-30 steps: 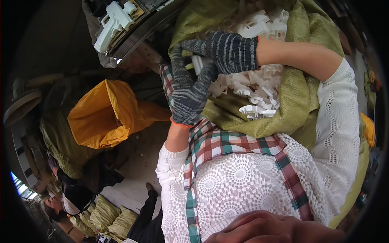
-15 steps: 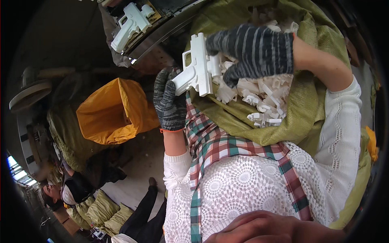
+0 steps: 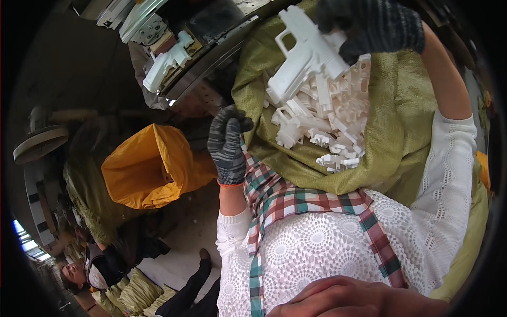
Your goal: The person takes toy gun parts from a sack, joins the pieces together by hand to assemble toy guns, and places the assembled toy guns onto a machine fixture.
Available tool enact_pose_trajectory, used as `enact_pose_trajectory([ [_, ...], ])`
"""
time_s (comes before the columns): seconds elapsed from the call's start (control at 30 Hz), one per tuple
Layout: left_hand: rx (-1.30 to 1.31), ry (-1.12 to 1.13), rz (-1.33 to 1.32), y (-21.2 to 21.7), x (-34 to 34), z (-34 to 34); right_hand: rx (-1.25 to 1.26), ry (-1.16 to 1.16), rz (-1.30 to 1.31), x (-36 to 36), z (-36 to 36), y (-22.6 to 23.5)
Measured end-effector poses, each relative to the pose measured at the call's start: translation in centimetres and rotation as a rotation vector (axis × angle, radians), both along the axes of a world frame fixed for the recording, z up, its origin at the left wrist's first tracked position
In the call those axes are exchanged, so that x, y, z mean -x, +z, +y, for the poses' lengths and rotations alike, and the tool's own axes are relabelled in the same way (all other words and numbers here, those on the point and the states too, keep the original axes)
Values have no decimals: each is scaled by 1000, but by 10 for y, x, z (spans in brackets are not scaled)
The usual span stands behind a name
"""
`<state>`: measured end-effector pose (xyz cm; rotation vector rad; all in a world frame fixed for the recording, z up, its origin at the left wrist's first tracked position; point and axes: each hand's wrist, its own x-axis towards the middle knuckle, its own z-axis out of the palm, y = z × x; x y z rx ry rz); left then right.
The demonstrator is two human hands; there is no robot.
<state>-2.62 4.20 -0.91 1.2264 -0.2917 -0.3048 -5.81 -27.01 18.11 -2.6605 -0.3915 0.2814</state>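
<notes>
Lifted since a half-second ago, the white part (image 3: 309,55) now sits at one o'clock, clamped in the right hand (image 3: 372,26) above the green sack (image 3: 401,132) of white pieces (image 3: 327,127). Left hand (image 3: 228,145) has let go; its grip is curled loosely, empty, at the sack's nine-o'clock edge.

Your right hand (image 3: 372,26), dark knit glove, grips white pistol-shaped plastic moulding (image 3: 306,55) above olive woven sack (image 3: 401,121) full of white plastic parts (image 3: 327,129). Your left hand (image 3: 227,145), gloved, rests on sack's left edge. Open yellow sack (image 3: 145,169) further left. Another white moulding (image 3: 166,61) on machine far left.
</notes>
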Motion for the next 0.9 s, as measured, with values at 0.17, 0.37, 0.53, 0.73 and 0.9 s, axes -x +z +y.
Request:
enact_pose_trajectory([
  [0.17,-426,-309,-558,-3,16,-21,-131,-327,-60,-2,-39,17],
  [0.37,-1086,-650,-891,4,41,-40,33,-608,-667,-128,-108,3],
  [0.53,-1239,-595,-914,10,55,-47,326,-781,-604,-221,-129,-19],
  [0.73,-910,-402,-834,10,28,-19,103,-380,-482,-132,-54,-8],
  [0.9,-327,-274,-13,-8,5,6,-192,-301,70,-21,-13,-12],
])
